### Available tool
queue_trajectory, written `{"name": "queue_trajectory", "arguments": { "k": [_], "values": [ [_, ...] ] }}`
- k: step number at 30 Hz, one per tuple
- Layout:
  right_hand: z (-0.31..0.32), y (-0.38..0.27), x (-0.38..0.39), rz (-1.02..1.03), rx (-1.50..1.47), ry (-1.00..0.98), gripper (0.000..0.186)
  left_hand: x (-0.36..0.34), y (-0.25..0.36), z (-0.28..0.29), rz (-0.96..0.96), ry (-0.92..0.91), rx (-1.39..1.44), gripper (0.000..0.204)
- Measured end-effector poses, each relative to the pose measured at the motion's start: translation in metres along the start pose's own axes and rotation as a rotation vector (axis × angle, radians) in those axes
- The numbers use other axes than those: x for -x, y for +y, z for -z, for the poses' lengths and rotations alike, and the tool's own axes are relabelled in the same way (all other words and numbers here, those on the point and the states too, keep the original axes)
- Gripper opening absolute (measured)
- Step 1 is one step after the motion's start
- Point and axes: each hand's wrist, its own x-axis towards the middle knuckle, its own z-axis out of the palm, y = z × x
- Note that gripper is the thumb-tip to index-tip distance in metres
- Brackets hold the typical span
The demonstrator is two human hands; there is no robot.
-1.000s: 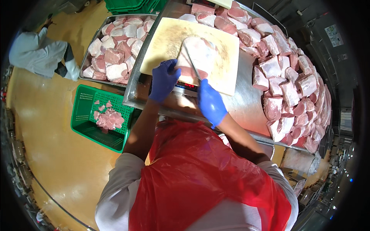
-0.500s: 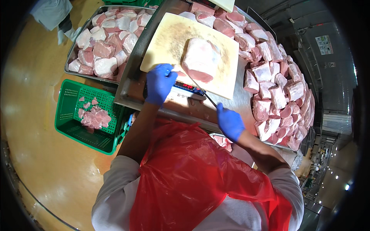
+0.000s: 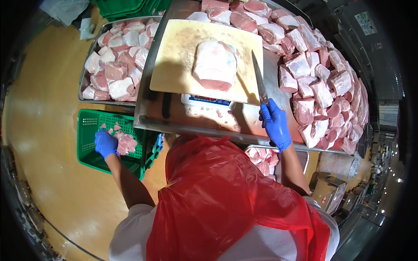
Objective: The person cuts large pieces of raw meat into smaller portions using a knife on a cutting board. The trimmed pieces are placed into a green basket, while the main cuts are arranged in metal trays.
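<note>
My left hand [image 3: 106, 143], blue-gloved, is over the green perforated basket [image 3: 81, 148] beside pink meat trimmings [image 3: 127, 143]; its fingertips are unclear, so I cannot tell what it holds. My right hand [image 3: 273, 124], also gloved, grips the handle of a long knife [image 3: 257, 74], blade pointing up along the right side of the cream cutting board [image 3: 167, 48]. On that board lies a large pale pork piece [image 3: 215, 65] with pink cut face toward me. Below the board a digital scale [image 3: 205, 101] shows partly.
A steel work table [image 3: 174, 124] bears piled pork chunks [image 3: 322, 91] on the right. A tray of chunks [image 3: 115, 71] stands left, another [image 3: 261, 163] below the table. Stacked green crates [image 3: 126, 6] and a person in white [image 3: 61, 11] are at upper left.
My left hand has moved from the board down and left into the basket. My right hand and knife have shifted right, away from the pork, the blade now pointing more upright.
</note>
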Motion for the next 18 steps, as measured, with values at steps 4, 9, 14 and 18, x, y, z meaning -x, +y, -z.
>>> {"name": "queue_trajectory", "arguments": {
  "k": [4,9,14,18],
  "values": [
    [0.000,0.006,-0.043,-0.087,-0.415,0.003,0.020,-0.002,0.179,0.075,-0.342,0.346,1.121,0.032],
    [-0.010,-0.042,-0.064,0.008,-0.653,0.067,0.018,0.037,0.380,0.140,-0.568,0.075,0.569,0.107],
    [-0.012,-0.028,-0.054,0.082,-0.602,0.075,0.023,-0.011,0.366,0.143,-1.087,0.072,0.502,0.109],
    [-0.020,-0.002,-0.028,0.173,-0.023,0.110,0.019,-0.048,0.324,0.127,-1.339,0.128,0.843,0.092]
  ]
}}
